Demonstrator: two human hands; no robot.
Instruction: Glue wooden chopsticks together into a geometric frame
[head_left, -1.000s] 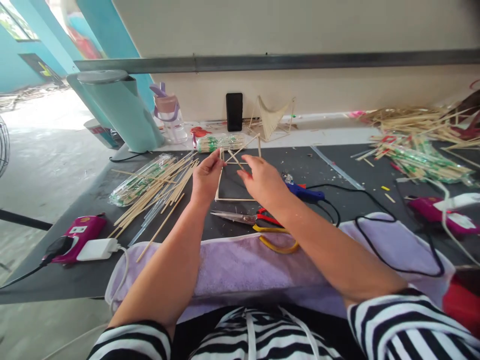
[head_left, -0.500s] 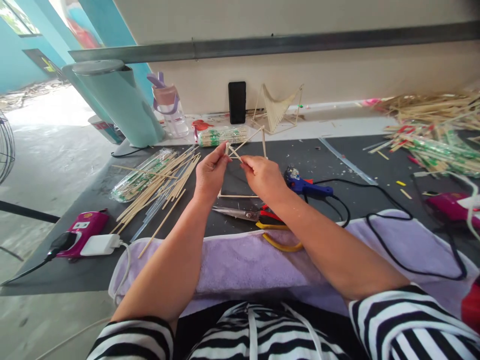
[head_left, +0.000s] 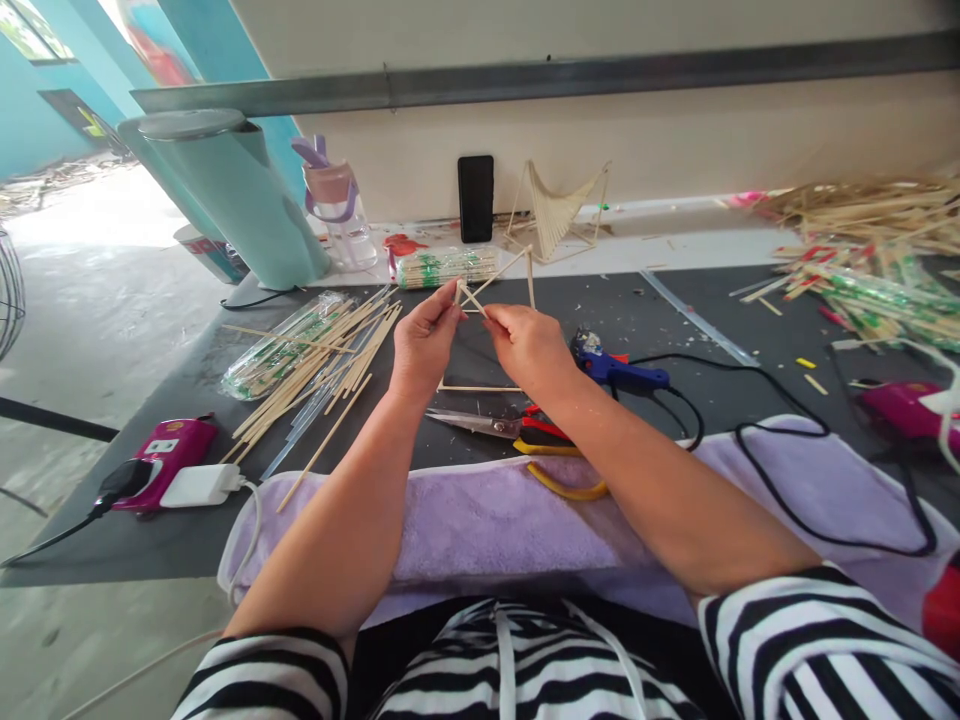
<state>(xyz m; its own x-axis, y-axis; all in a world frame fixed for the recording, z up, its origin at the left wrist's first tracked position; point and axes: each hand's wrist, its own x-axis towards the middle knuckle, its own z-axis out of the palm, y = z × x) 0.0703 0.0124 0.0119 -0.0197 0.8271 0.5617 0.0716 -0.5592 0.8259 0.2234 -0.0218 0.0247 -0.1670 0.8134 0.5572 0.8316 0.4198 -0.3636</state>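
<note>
A frame of thin wooden sticks (head_left: 530,278) stands on the dark tabletop, partly hidden behind my hands. My left hand (head_left: 429,338) pinches an upper corner of it at the left. Closed on a short slanting stick (head_left: 471,297) that reaches this corner is my right hand (head_left: 523,342). Another slanting stick crosses behind it towards the frame's right upright. Low between my forearms runs the frame's bottom stick (head_left: 480,388). Scissors (head_left: 480,423) lie just in front of it, and a blue glue gun (head_left: 619,370) rests right of my right hand.
Loose sticks (head_left: 322,375) and a plastic pack lie at left, near a pink power socket (head_left: 169,455). Behind stand a bottle (head_left: 341,215), a phone (head_left: 476,198) and a curved stick model (head_left: 555,210). A purple towel (head_left: 480,520) covers the front edge; a black cable (head_left: 757,480) crosses it.
The view has shifted slightly. Both hands keep nearly the same place and grip at the frame's corner, with the slanting stick a little more clearly visible.
</note>
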